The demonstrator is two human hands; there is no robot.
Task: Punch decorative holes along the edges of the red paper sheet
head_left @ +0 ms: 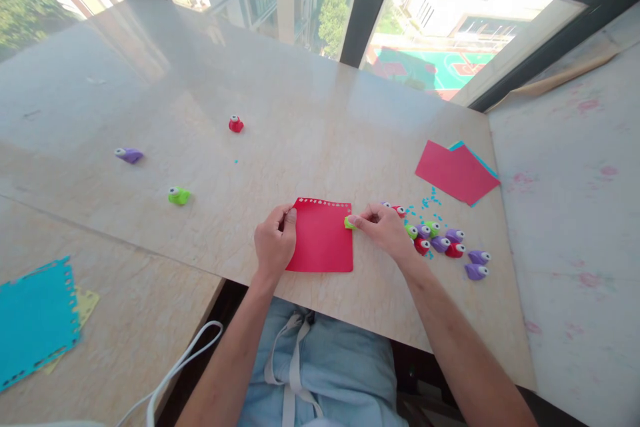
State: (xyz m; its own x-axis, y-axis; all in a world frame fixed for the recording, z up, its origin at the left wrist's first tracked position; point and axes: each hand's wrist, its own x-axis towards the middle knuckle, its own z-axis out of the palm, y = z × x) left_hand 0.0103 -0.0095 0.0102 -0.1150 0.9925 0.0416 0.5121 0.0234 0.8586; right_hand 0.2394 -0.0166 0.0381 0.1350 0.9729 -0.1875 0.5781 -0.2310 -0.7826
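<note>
A square of red paper [323, 240] lies before me, with a row of small punched shapes along its top edge. My left hand [275, 237] pinches its upper left side between thumb and fingers. At the upper right edge, my right hand [383, 230] grips a small green craft punch [349, 222], which sits on the paper's border. Just beyond that hand is a cluster of purple, red and green craft punches [440, 244] with white round tops, partly hidden by my wrist. Tiny blue paper cutouts [431, 200] are scattered around them.
Red and blue sheets [457, 173] overlap at the right near the wall. Farther left stand a red punch [235, 124], a purple punch [129, 155] and a green punch [179, 196]. A blue sheet with punched edges [37, 320] covers a yellow one. A white cable [185, 360] hangs by the table edge.
</note>
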